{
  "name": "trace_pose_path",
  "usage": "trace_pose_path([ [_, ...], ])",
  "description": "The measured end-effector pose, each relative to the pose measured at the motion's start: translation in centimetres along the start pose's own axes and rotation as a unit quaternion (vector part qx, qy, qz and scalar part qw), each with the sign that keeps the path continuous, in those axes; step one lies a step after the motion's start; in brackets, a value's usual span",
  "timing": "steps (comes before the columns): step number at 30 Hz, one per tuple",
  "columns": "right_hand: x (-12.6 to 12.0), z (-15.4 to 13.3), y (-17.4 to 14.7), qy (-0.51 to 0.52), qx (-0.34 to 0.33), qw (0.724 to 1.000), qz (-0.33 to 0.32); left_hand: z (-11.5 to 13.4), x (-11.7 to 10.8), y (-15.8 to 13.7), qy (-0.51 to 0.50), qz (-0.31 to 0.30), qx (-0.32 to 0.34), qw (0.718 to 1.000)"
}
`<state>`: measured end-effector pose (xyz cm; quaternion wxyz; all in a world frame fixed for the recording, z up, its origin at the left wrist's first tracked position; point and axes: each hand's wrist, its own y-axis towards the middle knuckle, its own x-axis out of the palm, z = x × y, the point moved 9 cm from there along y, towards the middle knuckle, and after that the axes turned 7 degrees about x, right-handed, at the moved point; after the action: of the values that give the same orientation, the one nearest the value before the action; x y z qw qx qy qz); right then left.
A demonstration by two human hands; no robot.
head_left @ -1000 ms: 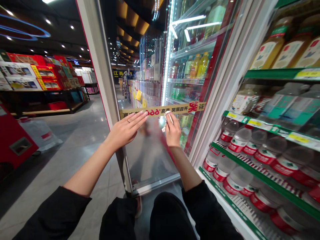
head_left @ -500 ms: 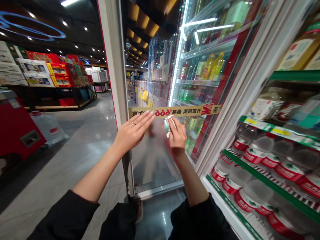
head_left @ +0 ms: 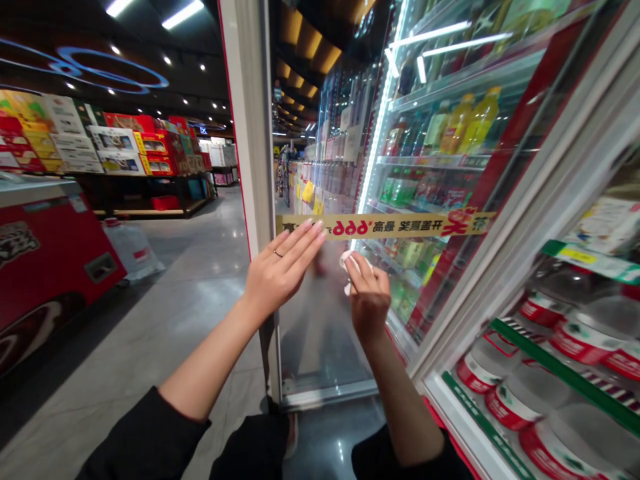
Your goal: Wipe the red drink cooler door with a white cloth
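A glass cooler door (head_left: 325,347) stands open before me, with a yellow printed strip (head_left: 400,225) running across it; the lettering reads mirrored from this side. My left hand (head_left: 283,267) lies flat near the door's frame edge, fingers straight and together, a ring on one finger, fingertips over the strip's left part. Just below the strip, my right hand (head_left: 369,293) presses a crumpled white tissue (head_left: 347,261) to the glass. Its fingers are bent over the tissue and cover part of it.
At right, cooler shelves hold large red-labelled water bottles (head_left: 515,393). Drink bottles (head_left: 465,123) show through the glass. A red chest freezer (head_left: 60,247) and a clear water jug (head_left: 130,247) stand at left. Stacked boxes (head_left: 160,147) fill a display behind.
My right hand with the tissue has slid a little down the glass, away from the strip. The left hand stays flat at the strip. The view has turned slightly left.
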<state>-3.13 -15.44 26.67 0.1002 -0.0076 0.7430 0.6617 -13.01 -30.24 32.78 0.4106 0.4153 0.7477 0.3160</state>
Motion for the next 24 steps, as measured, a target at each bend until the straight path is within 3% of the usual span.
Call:
trace_pose_path([
  [4, -1.6, 1.9, 0.3, -0.014, 0.054, 0.995, 0.082, -1.2, -0.6, -0.9, 0.046, 0.056, -0.085, 0.994],
  [6, -1.4, 1.3, 1.6, -0.005, 0.064, 0.993, 0.097, -2.0, -0.4, -1.4, 0.030, 0.058, -0.131, 0.989],
  [9, 0.6, -1.7, 3.2, 0.017, 0.029, 0.999, 0.042, -2.8, -0.2, -2.0, 0.020, 0.054, -0.181, 0.982],
  [12, 1.7, -3.8, 2.5, 0.022, -0.013, 0.999, -0.019, -2.9, 0.2, -2.2, 0.045, 0.020, -0.198, 0.979],
  [16, 0.0, -3.0, 0.8, 0.038, -0.044, 0.998, 0.015, -3.0, -0.1, -2.3, 0.077, 0.013, -0.235, 0.969],
  [19, -0.6, -1.4, 2.0, 0.015, 0.020, 0.998, 0.049, -3.2, -1.1, -2.7, 0.091, 0.069, -0.278, 0.954],
  [21, -0.3, -2.3, 3.4, 0.022, 0.028, 0.998, 0.057, -3.4, -1.2, -3.1, 0.095, 0.080, -0.303, 0.945],
  [24, 1.3, -5.3, 4.3, 0.040, -0.011, 0.999, 0.023, -3.5, -0.9, -3.4, 0.102, 0.061, -0.318, 0.941],
])
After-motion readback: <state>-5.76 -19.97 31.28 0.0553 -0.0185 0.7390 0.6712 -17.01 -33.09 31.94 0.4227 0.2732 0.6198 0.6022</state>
